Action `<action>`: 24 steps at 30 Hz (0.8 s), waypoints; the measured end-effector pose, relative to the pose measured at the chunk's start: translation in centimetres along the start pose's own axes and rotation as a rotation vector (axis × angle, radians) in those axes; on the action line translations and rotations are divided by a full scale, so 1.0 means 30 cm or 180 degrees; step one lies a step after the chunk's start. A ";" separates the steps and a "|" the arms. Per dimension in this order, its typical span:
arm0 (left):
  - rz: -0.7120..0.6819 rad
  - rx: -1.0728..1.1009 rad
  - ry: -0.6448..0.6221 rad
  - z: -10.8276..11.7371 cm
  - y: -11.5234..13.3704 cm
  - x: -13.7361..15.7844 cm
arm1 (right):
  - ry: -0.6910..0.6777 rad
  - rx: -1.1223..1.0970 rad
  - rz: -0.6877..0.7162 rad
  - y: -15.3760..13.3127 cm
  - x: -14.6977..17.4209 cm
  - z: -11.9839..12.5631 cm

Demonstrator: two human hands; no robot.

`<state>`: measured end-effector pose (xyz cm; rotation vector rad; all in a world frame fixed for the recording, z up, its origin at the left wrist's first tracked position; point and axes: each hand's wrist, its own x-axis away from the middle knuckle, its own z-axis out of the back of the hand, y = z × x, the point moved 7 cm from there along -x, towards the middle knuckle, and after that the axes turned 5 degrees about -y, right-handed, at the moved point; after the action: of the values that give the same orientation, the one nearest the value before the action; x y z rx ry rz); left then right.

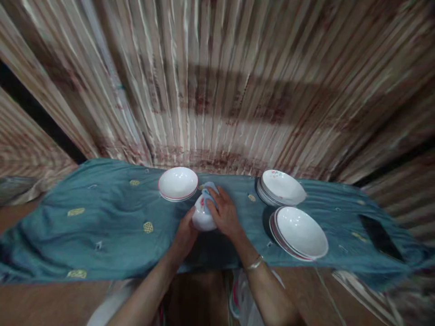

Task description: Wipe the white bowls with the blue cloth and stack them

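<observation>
Between my hands is a white bowl (203,219) with a pink flower pattern, tilted so its outer side shows. My left hand (186,232) grips it at its lower left. With my right hand (224,213) I press a light blue cloth (210,187) against the bowl's upper right side; the fingers are closed over the cloth. Just left of the held bowl sit white bowls (178,183) with a red rim, nested on the table. The held bowl's far side is hidden.
A teal patterned cloth (115,226) covers the table. To the right stand two stacks of white bowls, a far stack (282,186) and a near stack (302,233). A black phone (380,236) lies at the right end. Striped curtains (217,90) hang behind.
</observation>
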<state>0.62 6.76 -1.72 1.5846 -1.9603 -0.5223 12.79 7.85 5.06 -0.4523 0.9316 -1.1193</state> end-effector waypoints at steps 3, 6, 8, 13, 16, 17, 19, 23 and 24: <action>0.0074 -0.0014 -0.0062 -0.006 0.000 0.015 | 0.0035 -0.0405 -0.0301 0.086 -0.007 0.011; 0.0244 0.0017 -0.0139 -0.028 -0.002 0.029 | 0.0115 -0.0865 -0.0747 0.175 -0.005 0.011; 0.0343 0.0032 -0.0170 -0.045 -0.001 0.035 | 0.0156 -0.1117 -0.1052 0.225 0.001 0.005; 0.0322 -0.0090 -0.0068 -0.046 0.004 0.036 | 0.0148 -0.1188 -0.1097 0.239 0.011 0.009; 0.0266 -0.0189 -0.0087 -0.028 -0.009 0.029 | 0.0147 -0.0875 -0.0717 0.182 0.012 0.032; 0.0247 -0.0227 -0.0105 -0.022 -0.015 0.027 | 0.0129 -0.0730 -0.0556 0.157 0.012 0.039; 0.0217 -0.0313 -0.0148 -0.012 -0.025 0.023 | 0.0084 -0.0406 -0.0277 0.107 0.017 0.049; 0.0145 -0.0462 -0.0225 -0.004 -0.032 0.017 | 0.0025 0.0262 0.0085 0.024 0.033 0.053; 0.0125 -0.0476 -0.0227 -0.002 -0.030 0.016 | 0.0019 0.0411 0.0179 0.004 0.038 0.051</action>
<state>1.26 6.09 -2.14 1.4505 -1.9514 -0.7013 14.26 6.67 5.36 -0.3158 0.8664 -1.1227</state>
